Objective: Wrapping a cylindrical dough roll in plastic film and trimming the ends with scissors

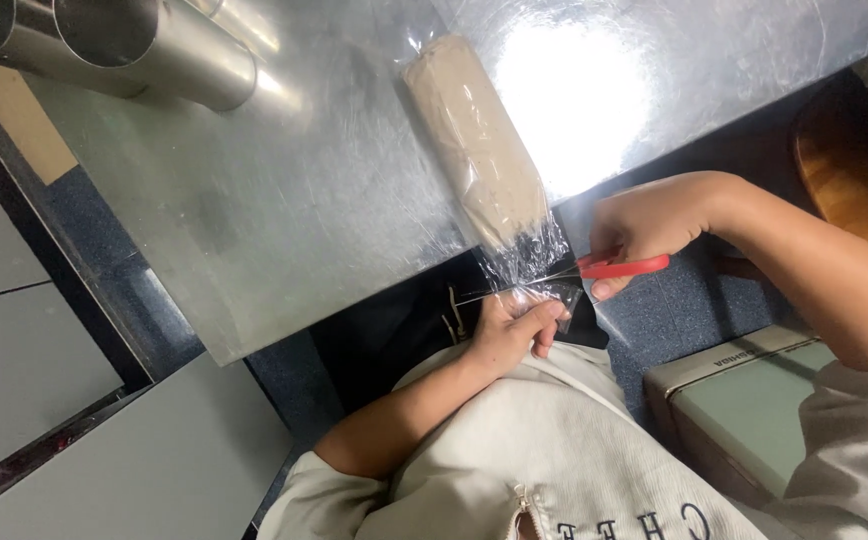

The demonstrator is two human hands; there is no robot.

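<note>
A long beige roll wrapped in clear plastic film (474, 140) lies on the steel table (284, 200), one end reaching the table's near edge. My left hand (516, 328) pinches the loose tail of film (534, 262) just off that edge. My right hand (649, 222) grips red-handled scissors (622, 267). Their thin blades point left across the film between the roll's end and my left hand.
Two steel cylinders (144, 45) lie at the table's far left. A pale green box with a beige rim (754, 390) sits at lower right on the blue speckled floor. A wooden seat (854, 170) shows at right. Grey panels (104, 470) lie at left.
</note>
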